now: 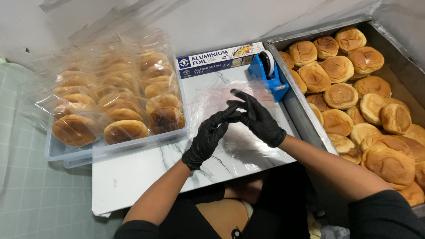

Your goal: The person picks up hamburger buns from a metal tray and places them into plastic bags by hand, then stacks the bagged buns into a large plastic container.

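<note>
On the marble surface [133,177], both gloved hands, left [208,138] and right [257,118], pinch a clear bag [217,99] together mid-surface, between bagged buns [119,102] and loose buns [354,97].

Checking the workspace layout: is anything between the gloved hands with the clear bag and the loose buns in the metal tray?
Yes: the blue tape dispenser and the metal tray wall sit between the clear bag and loose buns.
</note>
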